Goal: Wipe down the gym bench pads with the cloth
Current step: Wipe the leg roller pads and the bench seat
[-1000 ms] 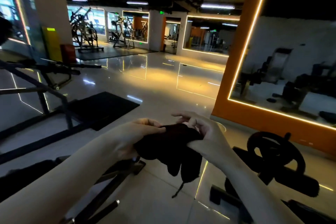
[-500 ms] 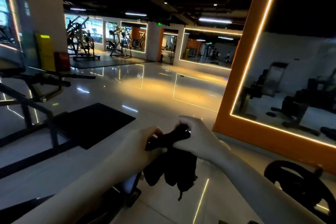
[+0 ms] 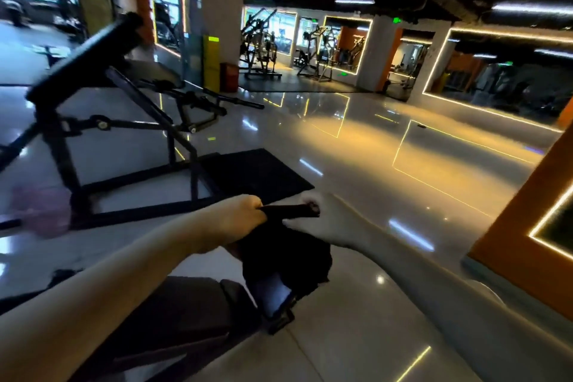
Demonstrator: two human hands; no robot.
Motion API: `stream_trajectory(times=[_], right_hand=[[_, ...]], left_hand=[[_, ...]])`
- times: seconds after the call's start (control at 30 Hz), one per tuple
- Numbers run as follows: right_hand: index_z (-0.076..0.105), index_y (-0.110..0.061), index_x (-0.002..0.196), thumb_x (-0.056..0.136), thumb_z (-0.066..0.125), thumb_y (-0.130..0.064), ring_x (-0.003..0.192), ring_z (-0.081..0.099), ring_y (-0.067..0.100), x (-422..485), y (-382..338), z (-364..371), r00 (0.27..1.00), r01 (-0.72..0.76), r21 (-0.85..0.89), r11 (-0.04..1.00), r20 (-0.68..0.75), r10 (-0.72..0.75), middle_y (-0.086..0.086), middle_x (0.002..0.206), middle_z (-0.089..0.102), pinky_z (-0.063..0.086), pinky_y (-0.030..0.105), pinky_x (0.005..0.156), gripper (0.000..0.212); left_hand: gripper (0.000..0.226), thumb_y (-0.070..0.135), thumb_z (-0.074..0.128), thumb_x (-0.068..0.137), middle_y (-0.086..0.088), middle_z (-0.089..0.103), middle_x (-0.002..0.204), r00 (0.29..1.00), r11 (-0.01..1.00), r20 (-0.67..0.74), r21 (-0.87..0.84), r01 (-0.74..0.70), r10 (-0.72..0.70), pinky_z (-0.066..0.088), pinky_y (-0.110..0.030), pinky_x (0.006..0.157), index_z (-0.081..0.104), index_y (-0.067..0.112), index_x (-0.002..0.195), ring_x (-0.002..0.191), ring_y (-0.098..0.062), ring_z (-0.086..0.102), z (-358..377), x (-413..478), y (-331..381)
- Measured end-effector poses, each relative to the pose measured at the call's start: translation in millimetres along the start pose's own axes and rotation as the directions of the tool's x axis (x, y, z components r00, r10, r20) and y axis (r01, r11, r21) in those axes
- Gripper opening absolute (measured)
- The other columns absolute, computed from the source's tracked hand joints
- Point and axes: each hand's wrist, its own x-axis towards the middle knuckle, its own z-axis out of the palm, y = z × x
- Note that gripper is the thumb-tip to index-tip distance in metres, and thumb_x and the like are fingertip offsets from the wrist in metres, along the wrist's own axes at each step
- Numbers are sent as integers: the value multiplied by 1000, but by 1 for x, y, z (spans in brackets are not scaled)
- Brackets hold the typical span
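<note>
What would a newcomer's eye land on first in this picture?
The two hands at lower centre: the left hand and right hand each grip a dark cloth, a band of it stretched between them, the rest hanging. Below them lies a dark bench pad, and at upper left a tilted black bench shows blurred. Glowing light strips frame the mirrors at the far right.
</note>
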Motion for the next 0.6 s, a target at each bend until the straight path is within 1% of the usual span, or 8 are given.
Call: stream_trajectory(times=[0.07,0.13,0.2,0.27,0.33,0.47,0.53,0.6], right_hand=[[48,-17,72,82,71,-37,53,54,2,20,1,12,1000,1,116,993,4,-1,-7,65,53,38,15,49,32],[49,-16,71,79,74,-40,50,55,5,39,3,28,999,-21,258,966,28,14,-6,61,55,39,18,45,36],[49,-15,64,78,75,-39,46,55,5,53,0,44,997,-52,405,913,66,28,-10,52,54,40,18,43,38],[55,-15,61,82,73,-34,47,58,4,64,-6,64,989,-95,566,819,148,13,-10,50,56,41,17,43,34],[63,-15,72,87,68,-32,58,64,7,69,-17,87,966,-113,682,723,246,-81,-7,61,64,45,16,48,23],[62,-10,109,89,67,-25,75,65,-1,68,-34,132,884,-10,693,721,344,-318,-6,84,65,52,18,66,26],[62,-13,102,92,62,-12,68,60,-13,67,-36,151,886,81,682,727,284,-365,-14,81,61,51,14,67,10],[59,-22,86,95,56,-14,61,59,-12,70,-40,168,926,49,644,763,258,-277,-11,76,60,48,9,60,13]], left_hand=[[20,11,42,102,-10,64,74,991,989,-68,-95,111,-118,53,-26,50,59,2,100,57,-16,65,0,8,-7],[20,8,45,101,-19,69,93,963,971,-165,-150,188,-212,61,-36,67,61,-1,108,78,-27,72,-3,14,-14],[21,7,46,100,-21,69,95,906,914,-263,-327,239,-332,61,-35,66,61,-4,109,77,-26,72,-5,16,-24],[20,6,46,99,-18,68,93,850,837,-333,-508,204,-408,60,-32,61,62,-3,108,72,-23,70,-7,13,-32],[18,5,46,99,-17,66,93,797,744,-379,-656,127,-469,59,-34,71,62,0,102,78,-24,66,-9,5,-41],[12,13,52,97,-13,59,82,744,512,-327,-859,23,-582,57,-35,66,56,3,102,70,-22,62,-16,-21,-57],[20,26,56,94,-12,63,84,764,482,-288,-875,35,-578,55,-34,63,54,6,96,71,-22,66,-20,-32,-67],[40,40,58,87,-18,65,104,811,505,-226,-858,97,-540,55,-39,78,55,6,108,93,-29,67,-25,-43,-82]])
